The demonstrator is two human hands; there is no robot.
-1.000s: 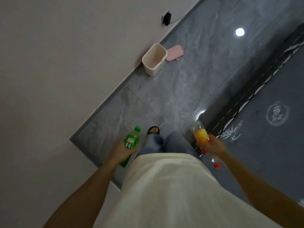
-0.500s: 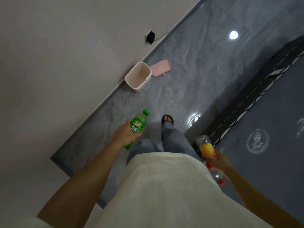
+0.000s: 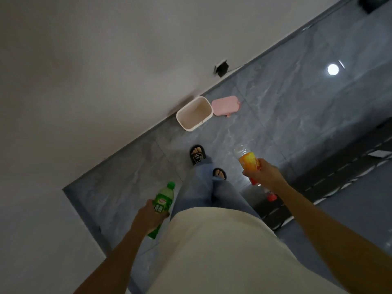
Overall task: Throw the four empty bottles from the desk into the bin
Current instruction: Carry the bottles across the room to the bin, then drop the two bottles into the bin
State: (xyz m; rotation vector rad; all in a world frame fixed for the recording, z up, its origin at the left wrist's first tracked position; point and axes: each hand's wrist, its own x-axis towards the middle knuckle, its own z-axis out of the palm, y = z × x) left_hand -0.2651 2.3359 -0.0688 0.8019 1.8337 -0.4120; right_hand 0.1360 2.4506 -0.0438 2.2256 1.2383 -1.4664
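Note:
A cream open bin (image 3: 194, 113) stands on the grey tiled floor against the wall, ahead of my feet. My left hand (image 3: 148, 217) grips a green bottle (image 3: 163, 202) with a green cap, low at my left side. My right hand (image 3: 264, 174) holds a clear bottle with an orange label (image 3: 249, 161), bottom end up, and below the hand a red cap (image 3: 271, 196) of a second bottle shows. Both hands are well short of the bin.
A pink lid (image 3: 226, 105) lies on the floor just right of the bin. A black plug (image 3: 221, 67) sits in a wall socket above. A dark patterned rug (image 3: 350, 177) covers the floor at the right. My sandalled feet (image 3: 197, 154) stand on the tiles.
I have stepped closer to the bin and it sits more central in view. My right hand has risen with the orange bottle; my left hand has dropped lower with the green one.

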